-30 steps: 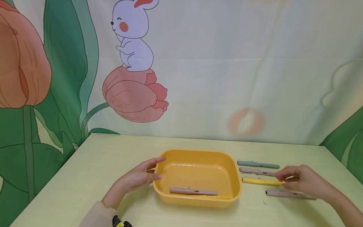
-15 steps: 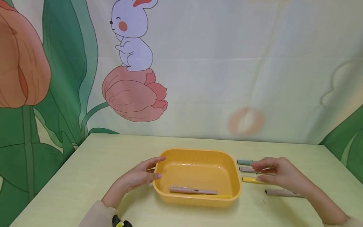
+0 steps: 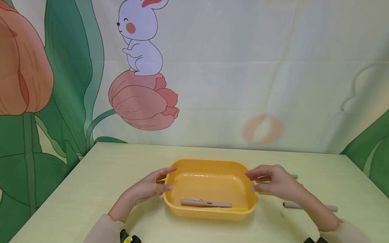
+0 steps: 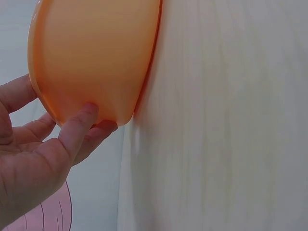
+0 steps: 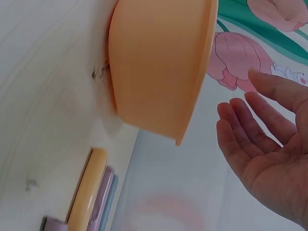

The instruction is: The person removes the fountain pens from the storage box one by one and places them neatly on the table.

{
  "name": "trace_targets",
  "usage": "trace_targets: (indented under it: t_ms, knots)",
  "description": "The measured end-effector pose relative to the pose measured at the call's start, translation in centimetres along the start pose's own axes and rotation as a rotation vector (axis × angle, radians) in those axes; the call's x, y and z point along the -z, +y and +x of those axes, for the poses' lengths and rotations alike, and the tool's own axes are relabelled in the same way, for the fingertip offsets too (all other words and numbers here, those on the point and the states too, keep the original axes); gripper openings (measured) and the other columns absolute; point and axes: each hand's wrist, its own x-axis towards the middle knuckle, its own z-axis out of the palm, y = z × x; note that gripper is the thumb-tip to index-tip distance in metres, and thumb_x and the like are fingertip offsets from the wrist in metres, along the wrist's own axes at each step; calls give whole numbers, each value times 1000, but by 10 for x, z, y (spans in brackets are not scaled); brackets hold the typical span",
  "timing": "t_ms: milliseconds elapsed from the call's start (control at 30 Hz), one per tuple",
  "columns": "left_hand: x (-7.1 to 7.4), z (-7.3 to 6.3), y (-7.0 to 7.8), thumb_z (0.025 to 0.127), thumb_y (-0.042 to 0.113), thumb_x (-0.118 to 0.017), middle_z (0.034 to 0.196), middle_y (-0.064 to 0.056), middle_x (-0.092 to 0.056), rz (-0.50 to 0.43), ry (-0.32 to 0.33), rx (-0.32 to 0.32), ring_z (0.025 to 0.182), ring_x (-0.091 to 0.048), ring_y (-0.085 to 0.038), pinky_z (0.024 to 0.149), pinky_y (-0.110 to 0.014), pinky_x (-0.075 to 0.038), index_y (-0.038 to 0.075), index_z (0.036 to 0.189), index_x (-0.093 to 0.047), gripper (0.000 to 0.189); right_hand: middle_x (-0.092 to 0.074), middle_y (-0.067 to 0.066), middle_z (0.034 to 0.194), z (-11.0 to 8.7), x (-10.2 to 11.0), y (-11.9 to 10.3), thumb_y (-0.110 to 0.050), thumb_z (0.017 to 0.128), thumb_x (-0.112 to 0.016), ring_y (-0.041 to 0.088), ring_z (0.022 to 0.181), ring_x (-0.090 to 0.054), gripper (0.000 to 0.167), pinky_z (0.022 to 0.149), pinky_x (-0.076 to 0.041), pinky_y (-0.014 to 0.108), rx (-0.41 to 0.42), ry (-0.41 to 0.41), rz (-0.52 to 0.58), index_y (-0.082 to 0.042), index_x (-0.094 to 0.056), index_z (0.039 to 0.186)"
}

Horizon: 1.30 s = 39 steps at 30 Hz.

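Observation:
A yellow plastic basin [image 3: 209, 185] stands on the table. In it lie a dusty-pink pen [image 3: 206, 203] with a wire clip and, along the near wall, a yellow pen [image 3: 234, 209]. My left hand [image 3: 149, 187] holds the basin's left end, thumb and fingers about the rim and wall, as the left wrist view also shows. My right hand [image 3: 276, 182] hovers by the right rim, fingers loosely bent and holding nothing. The right wrist view shows a gap between that hand [image 5: 274, 139] and the basin [image 5: 154, 67].
Right of the basin, partly behind my right hand and forearm, lie a yellow pen [image 5: 89, 190], a pink pen [image 5: 101, 197] and a grey-blue pen [image 5: 109, 204]. Nearer lies another pink pen [image 3: 292, 204]. A printed curtain [image 3: 212, 84] hangs behind the table [image 3: 127, 162].
My right hand has moved left from above the loose pens to the basin's right rim. The left hand and the pens have stayed put.

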Motion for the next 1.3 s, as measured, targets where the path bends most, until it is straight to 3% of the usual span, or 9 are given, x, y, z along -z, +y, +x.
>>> trace_targets:
  t_ms: [167,333,500,867,1300]
  knots:
    - [0,1,-1,87,0,-57,144,-27,-19,-2,1,-1,125,-34,-41,93,-39,-45,1,142,-25,64,-64,16,102,15,-14,-1,-14,77,-72,19,90,-61,35,79,-52,38,12,-23,-28,3,-63,107]
    - [0,1,-1,87,1,-57,144,-27,-19,6,2,2,125,-34,-41,93,-39,-44,1,142,-25,64,-65,16,102,26,-30,-1,-13,78,-71,29,90,-61,32,80,-52,36,7,-60,-54,2,-64,106]
    - [0,1,-1,87,2,-58,144,-27,-20,8,1,-1,126,-33,-41,94,-39,-44,1,142,-25,64,-64,18,99,36,-44,0,-9,79,-70,32,90,-60,32,79,-52,37,32,-100,-29,5,-63,106]
    - [0,1,-1,85,5,-61,144,-27,-21,6,8,3,124,-36,-40,92,-38,-45,2,141,-26,66,-66,16,96,50,-68,5,-6,77,-71,27,86,-62,28,75,-54,32,64,-132,-50,7,-65,102]
    - [0,1,-1,85,3,-61,144,-28,-20,-1,1,-2,124,-36,-41,92,-40,-45,1,142,-25,67,-68,9,92,62,-90,8,-8,75,-72,18,82,-62,24,73,-53,23,-3,-256,-66,3,-68,97]
